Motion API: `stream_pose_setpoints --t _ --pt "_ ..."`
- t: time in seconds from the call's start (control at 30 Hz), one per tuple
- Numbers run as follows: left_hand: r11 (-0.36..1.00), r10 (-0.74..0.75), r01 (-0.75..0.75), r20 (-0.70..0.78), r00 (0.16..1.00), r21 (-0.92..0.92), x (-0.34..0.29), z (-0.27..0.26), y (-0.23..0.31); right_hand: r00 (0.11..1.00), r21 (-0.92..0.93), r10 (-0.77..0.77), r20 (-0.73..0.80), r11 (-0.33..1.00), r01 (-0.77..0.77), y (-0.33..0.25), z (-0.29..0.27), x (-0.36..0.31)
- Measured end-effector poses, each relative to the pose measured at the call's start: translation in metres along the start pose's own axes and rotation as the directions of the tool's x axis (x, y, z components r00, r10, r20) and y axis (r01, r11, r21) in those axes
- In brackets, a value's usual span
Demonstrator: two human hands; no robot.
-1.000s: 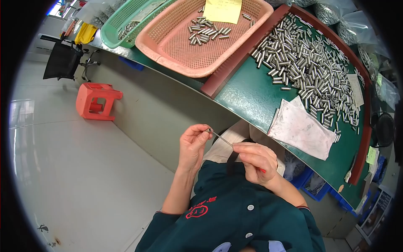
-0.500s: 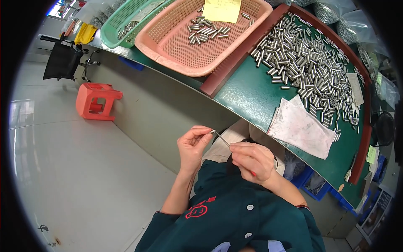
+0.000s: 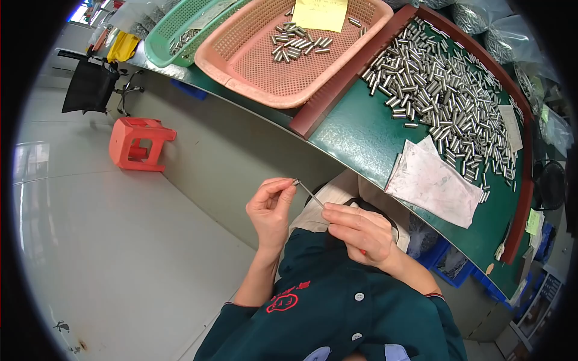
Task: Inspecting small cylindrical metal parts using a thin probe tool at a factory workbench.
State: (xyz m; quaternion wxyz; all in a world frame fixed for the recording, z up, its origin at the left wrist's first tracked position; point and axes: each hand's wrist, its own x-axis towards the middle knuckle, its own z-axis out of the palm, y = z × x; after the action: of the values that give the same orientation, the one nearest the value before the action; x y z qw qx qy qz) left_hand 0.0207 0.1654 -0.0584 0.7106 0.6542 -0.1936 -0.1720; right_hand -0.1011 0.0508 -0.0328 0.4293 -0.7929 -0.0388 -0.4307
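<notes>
Above my lap, my left hand (image 3: 269, 207) pinches a small metal cylinder (image 3: 295, 182) between thumb and fingertips; most of it is hidden. My right hand (image 3: 360, 231) is closed round a thin metal rod tool (image 3: 311, 195), with a bit of red showing by the palm, perhaps its handle. The rod's far tip meets the cylinder at my left fingertips; whether it goes inside is too small to tell. Many loose shiny metal cylinders (image 3: 448, 99) lie heaped on the green tabletop (image 3: 355, 138), beside a stained white cloth (image 3: 436, 186).
A pink basket (image 3: 259, 90) holds several cylinders and a yellow note (image 3: 321, 13). Left of it stands a green basket (image 3: 158, 45). A red-brown rail (image 3: 337, 90) borders the heap. A red stool (image 3: 139, 144) and a black chair (image 3: 90, 87) stand on the floor at left.
Both hands have shifted slightly left, the left one more and a little upward. More of the rod shows between them. The heap and baskets look the same.
</notes>
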Motion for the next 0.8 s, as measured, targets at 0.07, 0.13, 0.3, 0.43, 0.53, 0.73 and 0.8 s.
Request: stream_pose_setpoints --t 0.07,0.13,0.3,0.43,0.53,0.73,0.8 --pt "0.995 -0.083 0.082 -0.010 0.996 -0.061 -0.002 0.004 0.002 1.000 -0.004 -0.012 0.019 1.000 0.012 -0.001 -0.003 -0.002" --pt "0.999 -0.045 0.045 -0.039 0.998 -0.015 0.001 0.001 -0.001 0.999 -0.008 -0.022 0.038 1.000 0.022 -0.003 -0.005 -0.001" --pt "0.918 -0.288 0.294 0.062 0.956 -0.267 0.017 -0.024 -0.002 0.997 0.128 0.027 -0.065 0.992 -0.019 -0.001 -0.009 0.002" --pt "0.696 -0.394 0.500 0.308 0.866 -0.515 0.014 -0.027 -0.009 0.999 0.145 0.010 -0.053 0.989 -0.002 -0.001 -0.004 0.003" --pt "0.628 -0.424 0.557 0.361 0.831 -0.543 0.009 -0.023 -0.012 0.999 0.148 0.022 -0.033 0.989 -0.017 0.000 -0.001 0.003" --pt "0.618 -0.444 0.583 0.377 0.813 -0.527 0.006 -0.017 -0.015 0.998 0.114 0.032 -0.054 0.993 -0.026 0.001 -0.002 0.002" --pt "0.614 -0.444 0.587 0.383 0.810 -0.528 0.006 -0.017 -0.015 0.998 0.109 0.028 -0.062 0.994 -0.021 0.000 -0.002 0.003"
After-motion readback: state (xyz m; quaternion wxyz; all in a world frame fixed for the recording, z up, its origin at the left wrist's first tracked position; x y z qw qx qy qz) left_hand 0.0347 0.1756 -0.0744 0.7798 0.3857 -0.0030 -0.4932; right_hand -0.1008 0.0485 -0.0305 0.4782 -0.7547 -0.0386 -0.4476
